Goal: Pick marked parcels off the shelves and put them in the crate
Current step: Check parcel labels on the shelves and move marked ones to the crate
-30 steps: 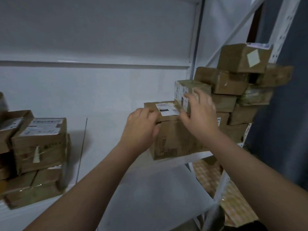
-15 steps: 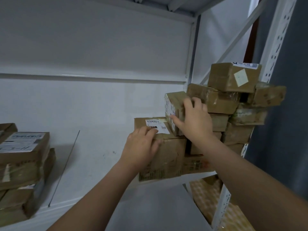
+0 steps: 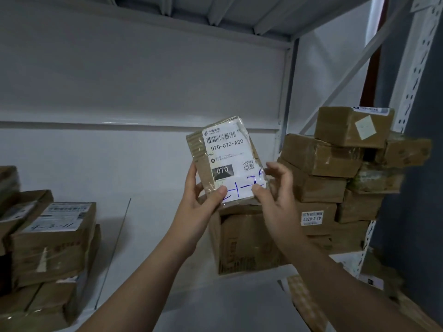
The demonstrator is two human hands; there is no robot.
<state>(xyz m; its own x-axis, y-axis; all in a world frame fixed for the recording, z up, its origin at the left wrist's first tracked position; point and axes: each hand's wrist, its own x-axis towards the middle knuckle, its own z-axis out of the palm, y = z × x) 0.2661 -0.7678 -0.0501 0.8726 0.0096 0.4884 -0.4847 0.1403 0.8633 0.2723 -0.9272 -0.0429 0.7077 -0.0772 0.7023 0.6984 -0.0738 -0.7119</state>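
Observation:
A small cardboard parcel (image 3: 225, 154) is held up in front of the shelf, its white label facing me with a barcode, "070-070-A80" and blue handwriting at the bottom. My left hand (image 3: 200, 202) grips its lower left corner, thumb on the label. My right hand (image 3: 275, 190) pinches its lower right corner. Below them a larger brown box (image 3: 242, 240) stands on the white shelf (image 3: 153, 236). No crate is in view.
A tall stack of brown parcels (image 3: 340, 173) fills the shelf's right end against the perforated upright (image 3: 412, 75). Another pile of labelled parcels (image 3: 52, 238) sits at the left. Bare shelf lies between the piles. The upper shelf (image 3: 215, 13) hangs overhead.
The small parcel that leaned on the right stack has been lifted off and turned label-forward. My left hand left the larger box and took the parcel's lower left corner.

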